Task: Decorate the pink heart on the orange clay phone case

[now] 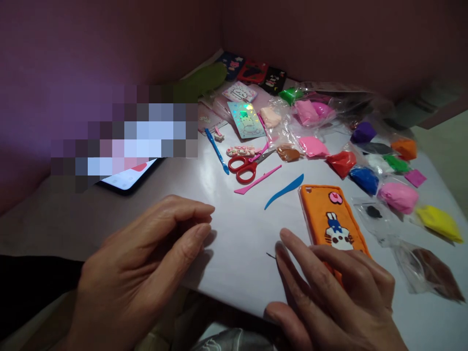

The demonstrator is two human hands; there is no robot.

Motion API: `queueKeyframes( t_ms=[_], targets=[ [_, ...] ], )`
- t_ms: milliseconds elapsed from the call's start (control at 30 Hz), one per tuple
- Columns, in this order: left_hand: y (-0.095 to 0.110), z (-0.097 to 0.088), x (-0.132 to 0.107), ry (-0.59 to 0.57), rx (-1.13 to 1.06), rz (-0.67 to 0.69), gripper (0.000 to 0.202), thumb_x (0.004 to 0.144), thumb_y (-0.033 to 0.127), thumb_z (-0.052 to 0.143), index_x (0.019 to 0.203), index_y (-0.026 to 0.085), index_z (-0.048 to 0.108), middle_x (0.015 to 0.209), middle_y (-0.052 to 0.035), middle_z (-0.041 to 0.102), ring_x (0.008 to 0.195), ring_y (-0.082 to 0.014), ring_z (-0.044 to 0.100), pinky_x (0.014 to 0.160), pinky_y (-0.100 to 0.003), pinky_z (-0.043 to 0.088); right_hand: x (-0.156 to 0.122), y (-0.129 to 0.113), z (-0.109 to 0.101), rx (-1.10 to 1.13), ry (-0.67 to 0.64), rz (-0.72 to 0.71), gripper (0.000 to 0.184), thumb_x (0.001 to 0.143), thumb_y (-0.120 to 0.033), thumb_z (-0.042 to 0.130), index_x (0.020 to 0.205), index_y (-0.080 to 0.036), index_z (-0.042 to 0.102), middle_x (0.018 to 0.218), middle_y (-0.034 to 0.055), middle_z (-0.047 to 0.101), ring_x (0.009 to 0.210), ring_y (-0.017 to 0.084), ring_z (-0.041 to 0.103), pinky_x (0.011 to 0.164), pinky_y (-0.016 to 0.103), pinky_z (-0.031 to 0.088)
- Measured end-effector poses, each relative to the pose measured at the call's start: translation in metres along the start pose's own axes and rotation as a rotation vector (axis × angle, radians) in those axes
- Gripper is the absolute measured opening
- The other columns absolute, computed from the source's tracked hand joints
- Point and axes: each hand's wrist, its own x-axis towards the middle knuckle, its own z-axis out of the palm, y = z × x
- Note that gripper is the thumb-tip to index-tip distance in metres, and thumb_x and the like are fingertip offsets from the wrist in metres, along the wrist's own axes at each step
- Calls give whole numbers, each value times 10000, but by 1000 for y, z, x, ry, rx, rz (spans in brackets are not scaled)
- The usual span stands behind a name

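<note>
My left hand [146,258] hovers over the near edge of the white table [241,234], fingers loosely curled with thumb and forefinger apart, holding nothing I can see. My right hand [329,292] rests with its forefinger stretched out, the tip touching the table beside a thin dark sliver [271,255]. Its other fingers lie on the lower end of an orange phone case [331,219] decorated with a white rabbit in blue clothes and a pink heart. A blue curved clay tool [284,191] lies just above the hands.
Red scissors [245,167], a pink clay tool [258,179] and a blue stick tool [217,151] lie mid-table. Several bags of coloured clay [398,196] spread along the right and back. A phone [127,178] lies at left, cards [245,119] at the back. Walls close in behind.
</note>
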Motion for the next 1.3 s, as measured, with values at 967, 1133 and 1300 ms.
queueKeyframes(
  t_ms=[967, 1133, 1300],
  targets=[
    [0, 0, 0, -6, 15, 6, 144, 842, 229, 625, 947, 319, 665, 867, 88, 687, 652, -95, 699, 621, -176, 576, 4, 0, 3, 41, 49, -9, 433, 981, -403, 381, 869, -172, 731, 1113, 39, 673, 863, 211, 556, 816, 399, 354],
    [0, -1, 1, -3, 31, 12, 164, 840, 213, 625, 955, 324, 661, 890, 93, 683, 671, -98, 701, 673, -193, 581, 1, 2, 5, 84, -20, 3, 438, 978, -423, 379, 910, -154, 718, 1123, 44, 668, 879, 227, 542, 818, 413, 349],
    [0, -2, 0, 13, 34, 21, 159, 845, 211, 618, 956, 316, 660, 891, 91, 679, 681, -96, 698, 660, -190, 573, -5, 3, 2, 122, 22, -6, 343, 966, -368, 429, 877, -177, 699, 1095, 35, 681, 852, 209, 547, 799, 395, 356]
  ],
)
